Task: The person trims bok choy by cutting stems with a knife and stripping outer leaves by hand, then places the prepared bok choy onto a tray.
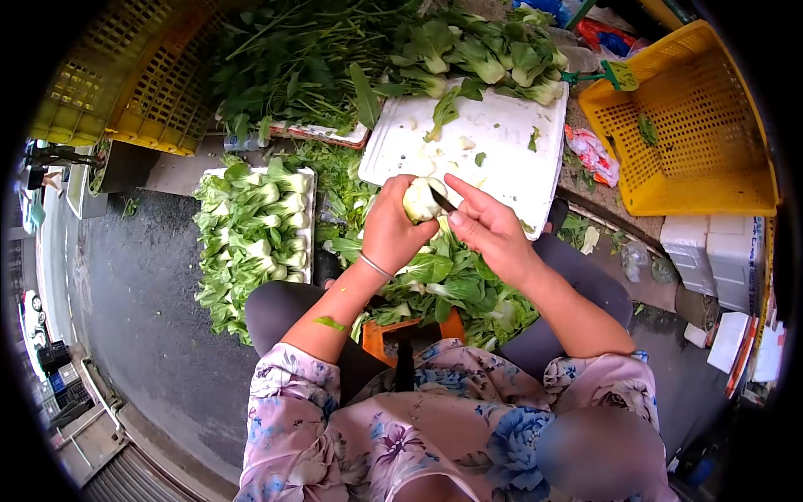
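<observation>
My left hand [395,219] is wrapped round a bok choy [421,201], its pale base turned up and its leaves hanging down toward my lap. In my right hand [493,224] is a small knife [441,199] with a dark blade, which touches the cut base. The knife's handle is hidden in my fingers. Below both hands, loose bok choy leaves [443,276] lie heaped between my knees. Just beyond the hands a white foam board [493,151] carries a few leaf scraps.
Bok choy [255,226] lies in rows on a white tray at left. More bok choy [477,58] and long leafy greens [293,67] are piled at the back. Yellow crates [159,92] stand at far left; a yellow basket [686,125] tilts at right above white foam boxes [723,251].
</observation>
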Demonstrator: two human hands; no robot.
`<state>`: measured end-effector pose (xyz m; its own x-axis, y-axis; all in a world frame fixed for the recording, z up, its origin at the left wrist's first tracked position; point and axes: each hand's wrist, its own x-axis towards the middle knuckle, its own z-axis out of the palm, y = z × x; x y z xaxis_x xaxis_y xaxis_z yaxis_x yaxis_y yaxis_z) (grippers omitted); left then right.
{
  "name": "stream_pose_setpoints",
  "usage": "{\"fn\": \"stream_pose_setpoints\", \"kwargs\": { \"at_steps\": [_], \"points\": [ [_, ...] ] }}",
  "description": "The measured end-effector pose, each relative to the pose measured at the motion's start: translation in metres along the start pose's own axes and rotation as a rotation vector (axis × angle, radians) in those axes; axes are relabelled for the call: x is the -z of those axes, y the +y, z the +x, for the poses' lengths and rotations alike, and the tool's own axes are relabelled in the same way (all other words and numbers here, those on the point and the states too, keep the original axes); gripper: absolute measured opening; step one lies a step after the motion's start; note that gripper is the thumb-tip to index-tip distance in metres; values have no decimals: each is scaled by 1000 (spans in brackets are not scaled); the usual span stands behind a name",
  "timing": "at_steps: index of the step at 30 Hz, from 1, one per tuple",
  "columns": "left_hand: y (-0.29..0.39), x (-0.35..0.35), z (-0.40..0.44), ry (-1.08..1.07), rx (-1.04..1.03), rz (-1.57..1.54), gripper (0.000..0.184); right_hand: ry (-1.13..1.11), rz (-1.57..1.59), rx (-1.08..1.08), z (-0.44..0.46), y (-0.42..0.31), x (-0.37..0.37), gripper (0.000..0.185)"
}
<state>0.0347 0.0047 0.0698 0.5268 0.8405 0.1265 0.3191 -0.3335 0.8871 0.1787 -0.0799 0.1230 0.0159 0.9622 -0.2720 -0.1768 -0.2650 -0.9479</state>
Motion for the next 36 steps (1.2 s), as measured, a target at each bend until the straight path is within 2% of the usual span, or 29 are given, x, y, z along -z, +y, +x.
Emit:
{"fn": "stream_pose_setpoints", "kwargs": {
  "at_steps": [3, 7, 10, 11, 13, 15, 16, 19, 20, 21, 22, 23, 26, 27, 28, 29, 30, 32, 33, 34, 36],
  "points": [
    [-4, -4, 1, -45, 59, -24, 48, 22, -133, 118, 4, 6, -11, 65],
    [2, -3, 2, -48, 66, 33, 49, 65, -292, 129, 10, 9, -12, 67],
    [1, -2, 1, -61, 66, 54, 48, 77, -324, 135, 11, 4, -12, 62],
    [2, -1, 0, -61, 69, 51, 48, 86, -384, 77, 11, 0, -11, 57],
    [6, 2, -2, -97, 112, -23, 36, 96, -442, 16, 11, 2, -7, 52],
    [4, 3, -4, -141, 142, -59, 39, 114, -412, 180, 16, 14, -1, 42],
    [2, 4, -5, -183, 172, -95, 42, 114, -410, 176, 17, 15, 3, 42],
    [0, 7, -8, -228, 153, -134, 41, 31, -114, 91, 17, 21, 9, 34],
    [0, 8, -8, -259, 150, -144, 41, 31, -115, 91, 16, 20, 10, 34],
    [-1, 11, -8, -260, 150, -144, 41, 21, -21, -9, 15, 17, 13, 33],
    [-1, 14, -8, -357, 236, -388, 44, 11, 72, -109, 13, 16, 16, 33],
    [-1, 17, -8, -453, 322, -635, 48, 12, 69, -110, 12, 17, 23, 33],
    [11, 33, -6, -568, 300, -675, 56, -32, 190, -226, 10, 24, 35, 33],
    [6, 38, -6, -621, 329, -623, 60, -4, 181, -285, 10, 26, 35, 34],
    [5, 42, -5, -623, 351, -612, 52, 23, 173, -344, 10, 28, 35, 36],
    [5, 46, -3, -649, 427, -581, 51, 20, 124, -391, 10, 35, 37, 44],
    [6, 49, -1, -676, 498, -548, 49, 18, 122, -389, 12, 41, 36, 44],
    [-8, 40, -8, -525, 273, -48, 55, 63, 100, -417, 9, 45, 32, 54],
    [-10, 37, -9, -544, 379, -140, 59, 7, 24, -374, 8, 36, 25, 56],
    [-11, 33, -9, -648, 405, -302, 59, -37, 106, -337, 7, 35, 20, 58],
    [-4, 31, -9, -712, 381, -301, 57, -154, 74, -268, 8, 29, 12, 54]
  ]
}}
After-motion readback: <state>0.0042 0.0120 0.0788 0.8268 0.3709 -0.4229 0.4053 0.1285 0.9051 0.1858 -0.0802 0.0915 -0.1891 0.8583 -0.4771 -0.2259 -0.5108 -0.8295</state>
